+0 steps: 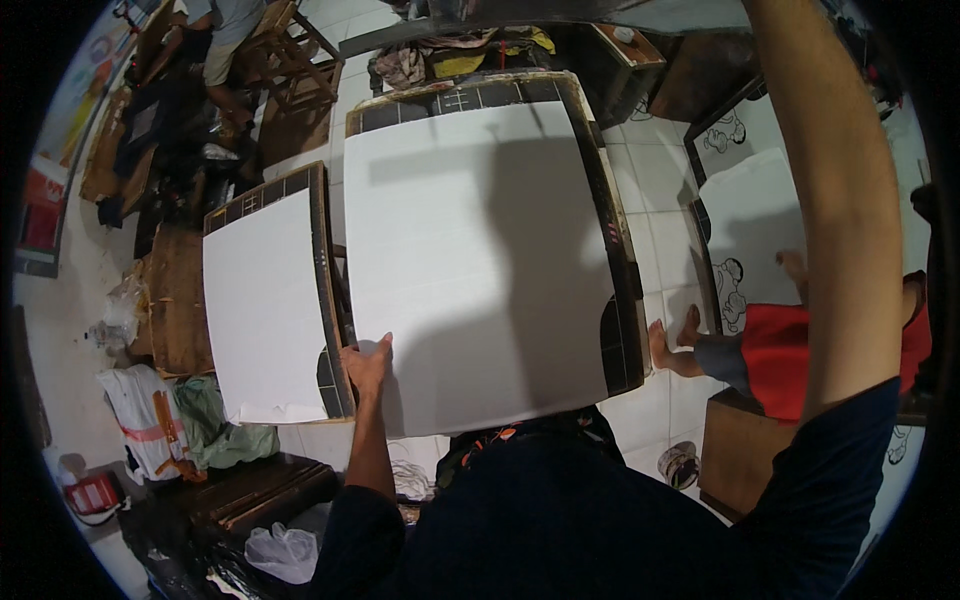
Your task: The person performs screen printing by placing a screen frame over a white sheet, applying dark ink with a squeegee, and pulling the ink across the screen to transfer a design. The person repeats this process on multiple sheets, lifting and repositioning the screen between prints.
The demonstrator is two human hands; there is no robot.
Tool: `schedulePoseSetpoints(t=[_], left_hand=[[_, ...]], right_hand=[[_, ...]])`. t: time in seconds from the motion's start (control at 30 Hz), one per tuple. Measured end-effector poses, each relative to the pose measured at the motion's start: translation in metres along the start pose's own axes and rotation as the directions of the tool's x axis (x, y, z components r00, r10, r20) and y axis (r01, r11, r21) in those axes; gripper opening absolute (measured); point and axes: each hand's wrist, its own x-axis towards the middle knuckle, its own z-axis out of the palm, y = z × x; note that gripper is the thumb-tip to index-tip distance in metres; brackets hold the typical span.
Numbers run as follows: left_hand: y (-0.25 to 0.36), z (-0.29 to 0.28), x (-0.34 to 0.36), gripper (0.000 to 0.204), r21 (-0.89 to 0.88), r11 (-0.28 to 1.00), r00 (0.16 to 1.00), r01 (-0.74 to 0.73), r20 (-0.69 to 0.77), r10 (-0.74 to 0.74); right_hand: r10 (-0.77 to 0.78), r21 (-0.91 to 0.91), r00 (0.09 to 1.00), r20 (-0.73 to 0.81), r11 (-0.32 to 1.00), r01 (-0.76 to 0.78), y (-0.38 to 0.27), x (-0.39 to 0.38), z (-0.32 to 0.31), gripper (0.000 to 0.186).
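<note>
A large board (625,340) with a black gridded border stands before me, covered by a white sheet (430,260). My left hand (368,367) is at the board's near left edge, thumb over the sheet and apart from the other fingers, which point left; I see nothing held in it. My right arm rises along the right side, and its hand is beyond the upper rim. Across the top runs a dark bar (560,14), near where that arm leaves the view; whether I hold it is hidden. My shadow falls over the sheet.
A smaller board (322,250) with a white sheet stands left. At the right, a person in red (775,350) sits barefoot by another printed board (708,262). Another person (232,40) is far left near wooden stools. Bags (150,420) and a wooden box (745,455) flank me.
</note>
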Motion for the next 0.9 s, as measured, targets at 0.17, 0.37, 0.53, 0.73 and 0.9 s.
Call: schedulePoseSetpoints(t=[0.17, 0.37, 0.53, 0.73, 0.9], left_hand=[[0.051, 0.000, -0.007, 0.095, 0.134, 0.990, 0.996, -0.052, -0.069, 0.061], [0.288, -0.016, -0.095, 0.071, -0.923, 0.323, 0.763, -0.210, 0.052, 0.644], [0.328, 0.003, -0.156, 0.084, -0.760, -0.081, 0.760, 0.645, 0.625, 0.179], [0.208, 0.093, -0.135, 0.089, -0.548, 0.018, 0.548, 0.836, 0.834, -0.067], [0.154, 0.124, -0.135, 0.097, -0.134, 0.846, 0.851, -0.517, 0.029, 0.525]], right_hand=[[0.128, -0.010, 0.986, 0.106, 0.992, -0.127, -0.014, -0.060, -0.002, 0.081], [-0.026, -0.209, 0.992, -0.125, 0.978, -0.001, -0.013, -0.210, 0.043, 0.066], [-0.141, -0.086, 0.990, -0.019, 0.987, 0.139, -0.004, -0.379, 0.121, 0.053], [-0.044, -0.020, 0.942, 0.333, 0.998, 0.053, 0.009, -0.480, 0.212, 0.041], [-0.034, -0.031, 0.869, 0.494, 0.998, 0.057, 0.027, -0.466, 0.243, 0.037]])
